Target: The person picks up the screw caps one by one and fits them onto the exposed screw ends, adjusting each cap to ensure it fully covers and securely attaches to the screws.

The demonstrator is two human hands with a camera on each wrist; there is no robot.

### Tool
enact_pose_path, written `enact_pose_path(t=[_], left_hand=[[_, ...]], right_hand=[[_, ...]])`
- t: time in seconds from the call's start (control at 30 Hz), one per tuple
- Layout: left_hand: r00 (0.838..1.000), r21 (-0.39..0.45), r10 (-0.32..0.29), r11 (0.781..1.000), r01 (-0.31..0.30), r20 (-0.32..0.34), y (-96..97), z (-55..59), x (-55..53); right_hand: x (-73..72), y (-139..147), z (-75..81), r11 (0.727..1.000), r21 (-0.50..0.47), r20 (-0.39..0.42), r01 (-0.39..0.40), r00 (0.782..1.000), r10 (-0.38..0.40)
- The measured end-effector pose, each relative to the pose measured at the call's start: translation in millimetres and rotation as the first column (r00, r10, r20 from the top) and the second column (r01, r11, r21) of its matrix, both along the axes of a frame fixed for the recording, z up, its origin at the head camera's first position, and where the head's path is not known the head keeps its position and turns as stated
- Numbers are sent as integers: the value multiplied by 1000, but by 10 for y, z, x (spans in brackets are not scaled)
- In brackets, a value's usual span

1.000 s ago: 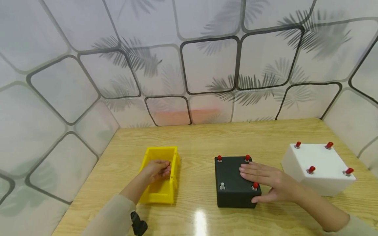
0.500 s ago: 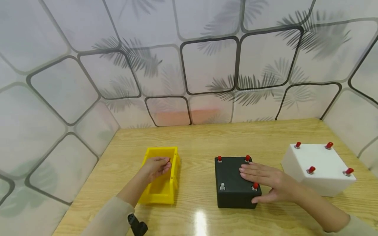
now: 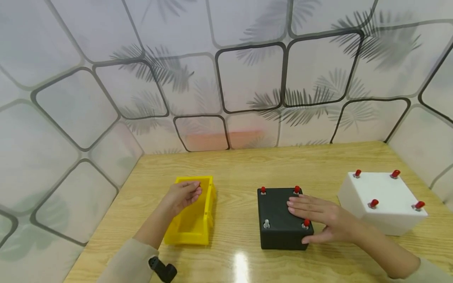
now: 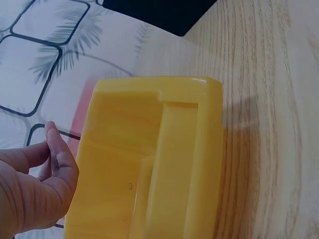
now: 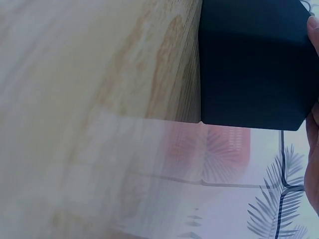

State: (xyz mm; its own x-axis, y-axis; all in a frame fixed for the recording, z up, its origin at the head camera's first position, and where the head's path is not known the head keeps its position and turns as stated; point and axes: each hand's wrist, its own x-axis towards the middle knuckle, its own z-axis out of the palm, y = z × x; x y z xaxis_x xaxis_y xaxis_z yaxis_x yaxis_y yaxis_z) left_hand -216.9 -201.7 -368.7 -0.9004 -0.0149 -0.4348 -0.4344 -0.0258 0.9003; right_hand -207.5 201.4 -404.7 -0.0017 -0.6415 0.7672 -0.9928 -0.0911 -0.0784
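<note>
My left hand [image 3: 183,196] is over the yellow bin [image 3: 191,238], thumb and fingertips brought together. A speck of red shows at those fingertips in the head view, a small red piece mostly hidden by the fingers. In the left wrist view the hand [image 4: 42,181] is beside the bin's rim [image 4: 149,84]. My right hand [image 3: 320,218] lies with straight fingers on top of the black box [image 3: 270,204], the thumb at its side. Red caps [image 3: 297,190] top three of the box's corner posts; the near-left metal post [image 3: 266,223] is bare.
A white box [image 3: 393,192] with red-capped posts [image 3: 373,203] stands to the right, behind the right hand. All rest on a wooden table [image 3: 233,169] backed by a patterned wall covering [image 3: 251,78]. A black device [image 3: 162,270] is attached at the left sleeve.
My left hand has risen out of the yellow bin and shifted slightly left and away, fingertips still together. The right hand stays on the black box.
</note>
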Motion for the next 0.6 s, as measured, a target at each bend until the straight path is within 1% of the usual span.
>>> enact_pose_path(t=[0.1,0.23,0.47,0.6], left_hand=[[1000,-20,-6,1000,6,-7,-1,11,0],[999,-34,-36,999,35,-24,21,34,20],[996,-57,-73,996,70,-50,96,119,61],[994,-48,-93,995,90,-55,138,145,74]], right_hand=[[-4,-8,7,1000,-2,-3,0,1000,0],[-5,-11,20,1000,2,4,-3,1000,3],[-5,-15,33,1000,0,14,-10,1000,10],[-5,-16,36,1000,-4,17,-11,1000,11]])
